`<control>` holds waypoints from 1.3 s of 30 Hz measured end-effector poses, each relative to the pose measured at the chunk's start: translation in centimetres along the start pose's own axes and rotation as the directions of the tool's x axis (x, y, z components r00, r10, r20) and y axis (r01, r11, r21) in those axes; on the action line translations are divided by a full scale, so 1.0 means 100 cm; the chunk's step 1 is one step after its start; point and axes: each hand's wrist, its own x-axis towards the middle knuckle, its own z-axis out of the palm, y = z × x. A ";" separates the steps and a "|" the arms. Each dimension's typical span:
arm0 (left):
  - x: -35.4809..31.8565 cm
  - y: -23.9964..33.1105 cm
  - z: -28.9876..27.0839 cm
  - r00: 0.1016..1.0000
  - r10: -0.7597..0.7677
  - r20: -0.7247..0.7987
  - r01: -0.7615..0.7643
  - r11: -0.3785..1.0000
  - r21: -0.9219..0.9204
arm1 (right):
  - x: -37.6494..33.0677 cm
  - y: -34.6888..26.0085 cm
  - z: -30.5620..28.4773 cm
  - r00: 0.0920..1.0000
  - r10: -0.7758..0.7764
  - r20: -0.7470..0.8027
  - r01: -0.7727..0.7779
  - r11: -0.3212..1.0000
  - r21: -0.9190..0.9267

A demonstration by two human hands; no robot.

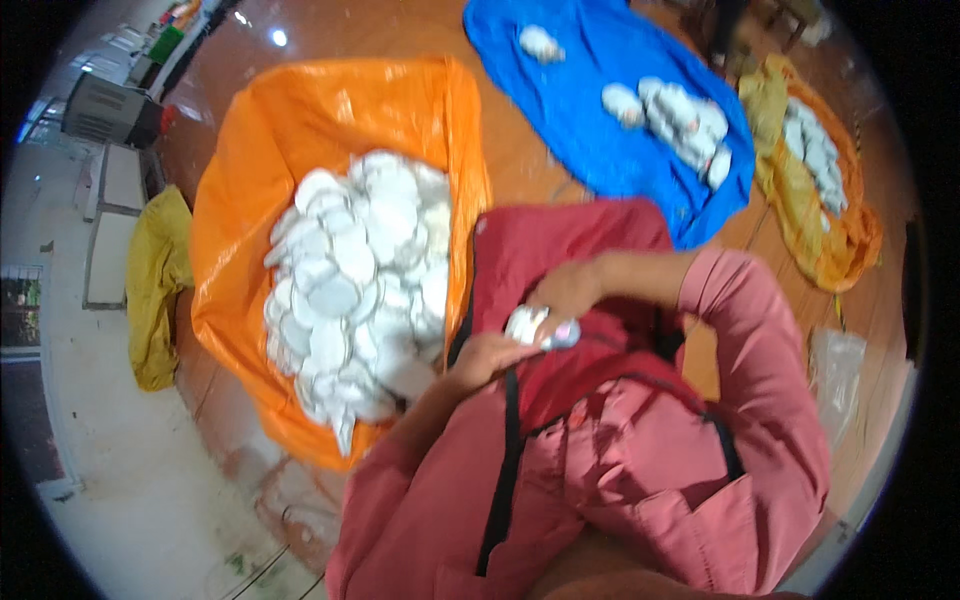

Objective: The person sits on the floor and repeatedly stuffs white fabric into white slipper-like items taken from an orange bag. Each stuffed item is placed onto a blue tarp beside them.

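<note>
Over my lap, covered by a dark red apron, both hands meet at a small bundle of white pads, rounded and soft-looking. My left hand grips it from the near left side. From the far side my right hand reaches down, its fingers bent onto the same pads. A pale blue and pink patch shows at the bundle's right end. Motion blurs the fingertips, and the hands hide part of the bundle. To the left, a large open orange sack holds a heap of flat, oval white pads.
A blue sheet lies ahead with several white pads on it. At the far right is an orange-yellow sack with more white pieces. A yellow sack rests by the left wall, and a clear plastic bag lies at right.
</note>
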 end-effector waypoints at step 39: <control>-0.021 -0.010 -0.032 0.968 -0.138 -0.208 0.216 0.881 0.422 | 0.053 -0.016 0.035 0.938 0.084 -0.337 0.108 0.853 0.511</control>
